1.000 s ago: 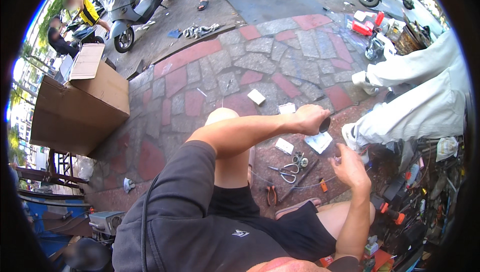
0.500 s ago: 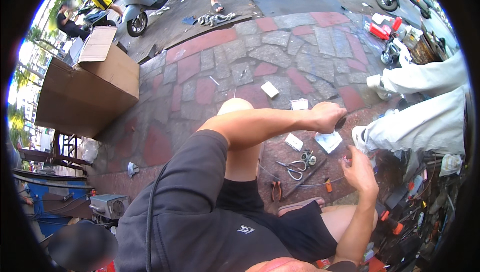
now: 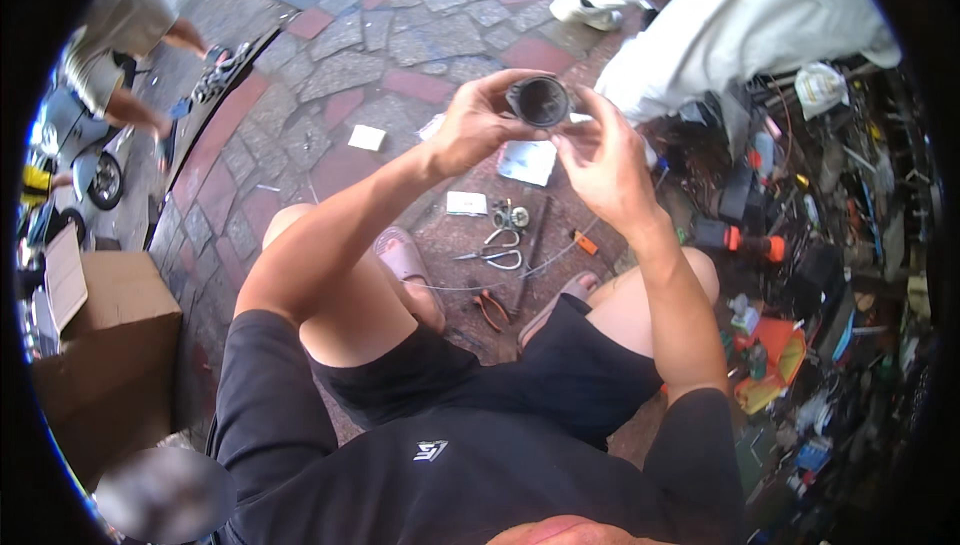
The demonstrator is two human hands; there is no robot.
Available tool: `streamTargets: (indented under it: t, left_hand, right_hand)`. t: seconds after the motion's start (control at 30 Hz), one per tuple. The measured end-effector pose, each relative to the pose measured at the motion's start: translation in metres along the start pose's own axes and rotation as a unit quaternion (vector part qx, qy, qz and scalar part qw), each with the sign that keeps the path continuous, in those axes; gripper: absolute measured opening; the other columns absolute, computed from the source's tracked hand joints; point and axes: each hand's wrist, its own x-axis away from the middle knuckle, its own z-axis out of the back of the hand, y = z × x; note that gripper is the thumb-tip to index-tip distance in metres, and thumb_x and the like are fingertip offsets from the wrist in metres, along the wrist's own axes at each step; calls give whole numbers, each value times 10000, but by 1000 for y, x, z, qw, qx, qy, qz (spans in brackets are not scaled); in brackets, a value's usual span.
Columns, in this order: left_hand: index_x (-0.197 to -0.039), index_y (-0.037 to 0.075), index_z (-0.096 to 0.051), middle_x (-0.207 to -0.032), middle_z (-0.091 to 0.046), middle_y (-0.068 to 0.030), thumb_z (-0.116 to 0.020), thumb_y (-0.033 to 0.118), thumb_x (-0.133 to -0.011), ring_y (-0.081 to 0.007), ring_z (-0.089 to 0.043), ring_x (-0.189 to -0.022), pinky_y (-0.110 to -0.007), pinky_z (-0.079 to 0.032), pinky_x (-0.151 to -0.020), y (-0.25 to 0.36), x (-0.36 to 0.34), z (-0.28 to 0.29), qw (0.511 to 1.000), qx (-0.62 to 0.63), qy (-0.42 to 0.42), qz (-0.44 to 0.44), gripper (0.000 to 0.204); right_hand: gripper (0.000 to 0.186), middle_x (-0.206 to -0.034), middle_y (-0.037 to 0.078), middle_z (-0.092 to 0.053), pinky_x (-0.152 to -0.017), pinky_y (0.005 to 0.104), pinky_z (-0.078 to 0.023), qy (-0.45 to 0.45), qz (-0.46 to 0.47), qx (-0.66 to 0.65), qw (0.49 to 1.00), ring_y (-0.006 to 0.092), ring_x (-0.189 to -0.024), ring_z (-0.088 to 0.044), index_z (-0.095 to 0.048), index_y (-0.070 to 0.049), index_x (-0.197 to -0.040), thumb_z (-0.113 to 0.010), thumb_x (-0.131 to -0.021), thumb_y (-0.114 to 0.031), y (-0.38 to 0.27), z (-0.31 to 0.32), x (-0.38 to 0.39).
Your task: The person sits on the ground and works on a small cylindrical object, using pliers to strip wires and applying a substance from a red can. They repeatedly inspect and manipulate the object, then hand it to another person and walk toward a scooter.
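Beyond the silver metal scissors [image 3: 484, 254], the left hand [image 3: 472, 127] has its grip around a dark, round, hollow part [image 3: 541, 102]; whether the right hand [image 3: 612, 167] also grasps it, I cannot tell. Inspecting seems the step; next calls for steady holding.

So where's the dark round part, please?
In the head view, the dark round part is just right of upper centre, between the left hand and right hand.
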Motion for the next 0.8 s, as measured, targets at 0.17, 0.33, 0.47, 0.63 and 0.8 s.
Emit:
streamTargets:
  t: [0.17,0.33,0.47,0.63,0.8]
  left_hand:
    - [-1423,50,-580,-1296,-689,-53,-781,-107,-825,-167,-654,-1185,-349,-539,-1056,0,1,-5,999,37,-22,26,651]
    - [-1451,58,-551,-1314,-682,-49,-775,-86,-842,-166,-640,-1212,-353,-520,-1069,-3,3,-8,995,79,-44,49,665]
    - [-1475,57,-524,-1340,-668,-49,-770,-77,-846,-165,-626,-1234,-347,-511,-1077,-10,2,-3,993,74,-64,69,689]
    - [-1496,43,-497,-1362,-651,-54,-762,-85,-842,-172,-604,-1265,-344,-483,-1109,-10,2,-5,990,78,-81,82,717]
    - [-1522,32,-463,-1405,-623,-69,-773,-70,-837,-180,-571,-1309,-354,-449,-1148,-6,4,-8,988,79,-100,85,759]
  right_hand:
    - [568,-1193,177,-669,-861,376,-590,8,83,45,995,266,-1011,-743,-547,19,-1379,-741,-846,39,-2,6,4]
    - [568,-1216,159,-669,-826,345,-598,18,87,67,994,241,-993,-754,-567,-3,-1387,-742,-851,71,3,6,6]
    - [566,-1186,174,-657,-865,383,-589,23,72,55,996,288,-989,-727,-596,-11,-1333,-798,-805,4,-1,6,6]
    - [606,-1200,166,-657,-894,400,-571,29,95,97,990,320,-1037,-705,-603,-21,-1332,-835,-772,-32,-1,9,4]
    - [630,-1239,166,-660,-937,413,-555,29,117,129,984,343,-1115,-677,-614,-26,-1333,-843,-746,-25,0,11,4]
